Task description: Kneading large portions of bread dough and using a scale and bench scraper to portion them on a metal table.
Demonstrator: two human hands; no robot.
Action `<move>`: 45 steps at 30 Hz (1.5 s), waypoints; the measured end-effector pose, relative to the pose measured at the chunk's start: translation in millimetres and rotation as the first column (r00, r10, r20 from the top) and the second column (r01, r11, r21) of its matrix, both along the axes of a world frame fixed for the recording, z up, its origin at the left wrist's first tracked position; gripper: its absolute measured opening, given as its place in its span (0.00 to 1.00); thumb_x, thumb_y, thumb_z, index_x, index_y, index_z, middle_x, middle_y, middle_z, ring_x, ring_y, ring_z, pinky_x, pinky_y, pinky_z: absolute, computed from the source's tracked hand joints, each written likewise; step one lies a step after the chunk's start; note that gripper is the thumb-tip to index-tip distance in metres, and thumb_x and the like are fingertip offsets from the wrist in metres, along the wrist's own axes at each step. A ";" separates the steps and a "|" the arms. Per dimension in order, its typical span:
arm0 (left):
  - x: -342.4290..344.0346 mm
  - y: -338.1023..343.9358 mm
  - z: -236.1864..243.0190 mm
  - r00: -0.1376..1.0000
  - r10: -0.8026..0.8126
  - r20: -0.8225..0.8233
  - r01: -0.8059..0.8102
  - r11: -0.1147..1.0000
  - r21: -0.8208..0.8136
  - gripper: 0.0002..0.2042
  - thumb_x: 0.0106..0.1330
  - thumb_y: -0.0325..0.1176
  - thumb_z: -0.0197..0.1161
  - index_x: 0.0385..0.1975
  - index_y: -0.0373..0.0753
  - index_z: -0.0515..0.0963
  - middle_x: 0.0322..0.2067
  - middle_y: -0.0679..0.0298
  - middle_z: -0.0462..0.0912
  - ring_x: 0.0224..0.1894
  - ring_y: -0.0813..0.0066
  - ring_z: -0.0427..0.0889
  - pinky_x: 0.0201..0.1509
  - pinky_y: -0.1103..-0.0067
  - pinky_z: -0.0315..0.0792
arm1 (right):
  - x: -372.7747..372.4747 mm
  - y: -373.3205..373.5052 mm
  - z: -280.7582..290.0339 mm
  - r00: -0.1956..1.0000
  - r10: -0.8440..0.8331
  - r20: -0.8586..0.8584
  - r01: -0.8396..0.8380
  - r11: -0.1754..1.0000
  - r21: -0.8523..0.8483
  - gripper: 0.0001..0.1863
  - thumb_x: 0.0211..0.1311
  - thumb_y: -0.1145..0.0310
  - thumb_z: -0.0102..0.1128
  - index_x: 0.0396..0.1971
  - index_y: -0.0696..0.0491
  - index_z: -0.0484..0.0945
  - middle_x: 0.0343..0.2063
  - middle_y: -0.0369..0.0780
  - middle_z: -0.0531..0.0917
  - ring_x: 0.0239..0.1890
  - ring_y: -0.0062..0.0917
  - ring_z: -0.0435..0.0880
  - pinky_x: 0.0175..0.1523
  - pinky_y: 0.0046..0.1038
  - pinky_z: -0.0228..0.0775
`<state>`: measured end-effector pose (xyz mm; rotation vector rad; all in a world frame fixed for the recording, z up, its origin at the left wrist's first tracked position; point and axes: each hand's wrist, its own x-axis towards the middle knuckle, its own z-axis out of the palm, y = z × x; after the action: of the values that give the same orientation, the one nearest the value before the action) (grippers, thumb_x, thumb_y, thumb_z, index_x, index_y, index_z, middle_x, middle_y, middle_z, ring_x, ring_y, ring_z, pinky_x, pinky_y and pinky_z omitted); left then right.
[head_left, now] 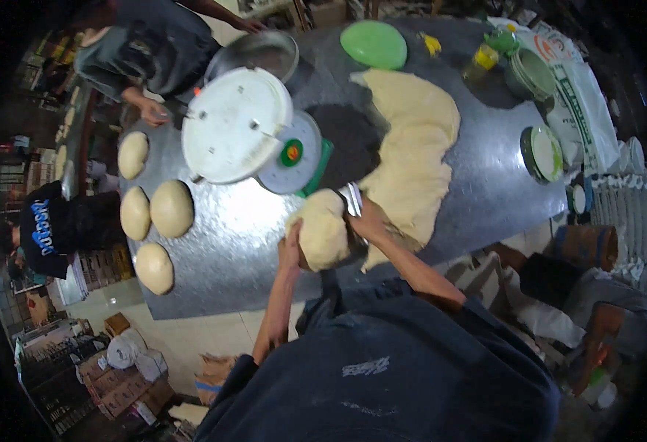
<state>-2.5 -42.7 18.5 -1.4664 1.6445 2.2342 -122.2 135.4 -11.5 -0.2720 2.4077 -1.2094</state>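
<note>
A lump of dough (322, 230) is at the near edge of the metal table, between my two hands. My left hand (291, 247) is wrapped round its left side, fingers partly hidden behind it. My right hand (368, 219) grips a metal dough scraper (351, 199) at the lump's upper right side. Just right of that hand spreads a large, long mass of dough (415, 140), reaching from the near edge towards the far side. Beyond the lump stands a green dial scale (320, 166) with a round white pan (235, 121) tilted in view over it.
Several rounded dough pieces (171, 208) lie at the table's left end. A metal bowl (264, 55) and a green dough-like or plastic mound (373, 44) are at the far side. Containers (530, 74) stand far right. Another person's hand (152, 110) is at the far left corner.
</note>
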 end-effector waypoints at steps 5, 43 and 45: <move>-39.7 -17.3 134.2 0.939 -0.193 -0.285 0.193 0.981 -0.026 0.25 0.61 0.45 0.62 0.47 0.27 0.76 0.42 0.56 0.81 0.42 0.71 0.81 0.49 0.78 0.73 | -14.9 37.7 102.2 0.911 0.026 0.411 0.148 0.910 -0.387 0.26 0.53 0.69 0.68 0.53 0.56 0.71 0.43 0.38 0.81 0.44 0.26 0.80 0.51 0.30 0.71; -94.8 -53.6 246.7 0.966 -0.250 0.060 0.042 -0.077 -0.996 0.22 0.63 0.38 0.65 0.53 0.36 0.72 0.49 0.56 0.71 0.54 0.64 0.68 0.57 0.71 0.64 | -61.5 184.3 46.7 0.840 -0.466 0.278 0.543 0.727 -0.421 0.23 0.56 0.69 0.64 0.50 0.57 0.67 0.39 0.42 0.79 0.41 0.29 0.78 0.46 0.29 0.69; -119.0 -68.7 251.6 0.909 -0.386 0.156 0.093 -0.176 -0.980 0.26 0.59 0.37 0.68 0.57 0.39 0.70 0.53 0.56 0.70 0.55 0.61 0.68 0.59 0.69 0.63 | -76.5 166.9 57.2 0.925 -0.330 0.190 0.380 0.833 -0.402 0.23 0.55 0.69 0.65 0.49 0.58 0.67 0.39 0.44 0.79 0.41 0.32 0.79 0.47 0.30 0.69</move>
<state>-121.5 -111.4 270.1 -0.4889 3.6189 0.4105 -198.7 302.3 45.7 0.1277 2.1228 -1.8780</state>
